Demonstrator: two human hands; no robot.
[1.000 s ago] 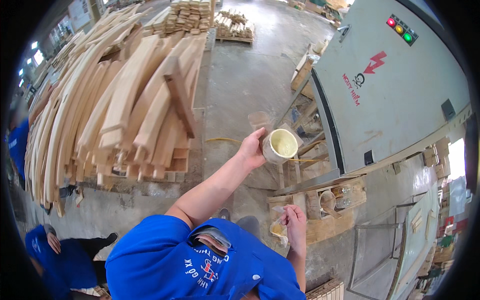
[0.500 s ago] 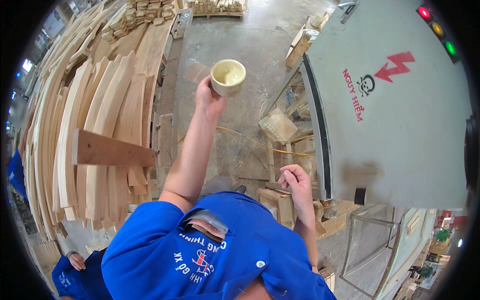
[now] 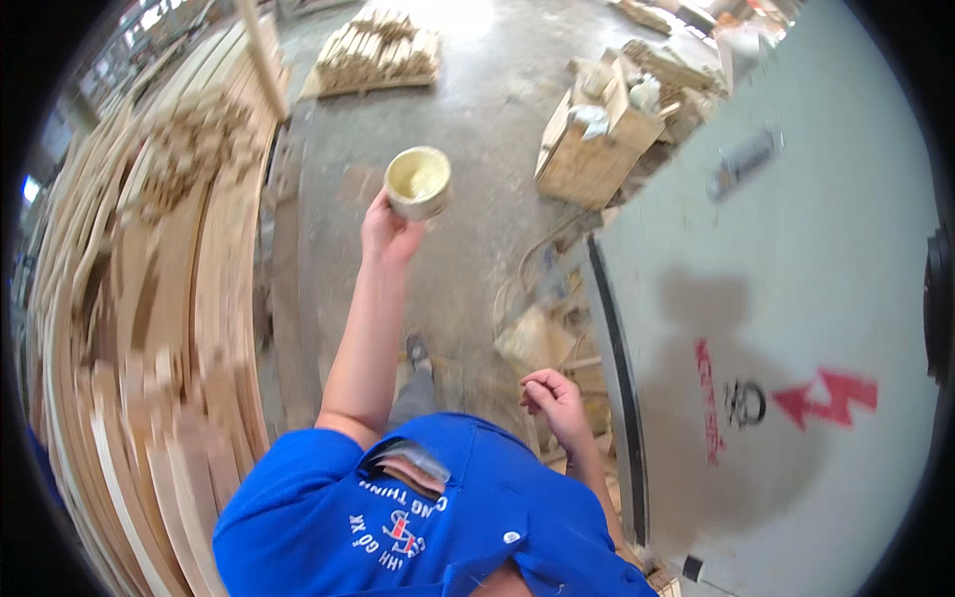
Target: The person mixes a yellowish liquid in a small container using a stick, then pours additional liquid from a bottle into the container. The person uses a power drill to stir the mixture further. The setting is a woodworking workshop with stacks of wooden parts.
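Observation:
My left hand is stretched out ahead of me, gripping a small cream-coloured cup from below and behind. The cup is upright and its pale inside shows. My right hand hangs lower, near my blue shirt, with the fingers curled in and nothing in them. It is close to some pale wooden offcuts beside the grey cabinet.
Long curved wooden slats are stacked along the left. A pallet of short wood pieces lies at the far end of the concrete floor. A wooden crate with odds and ends stands by the cabinet. My shoe shows below.
The view has swung round across the floor. My left hand has carried the cup further out in front. My right hand has come away from the wooden pieces and curled shut.

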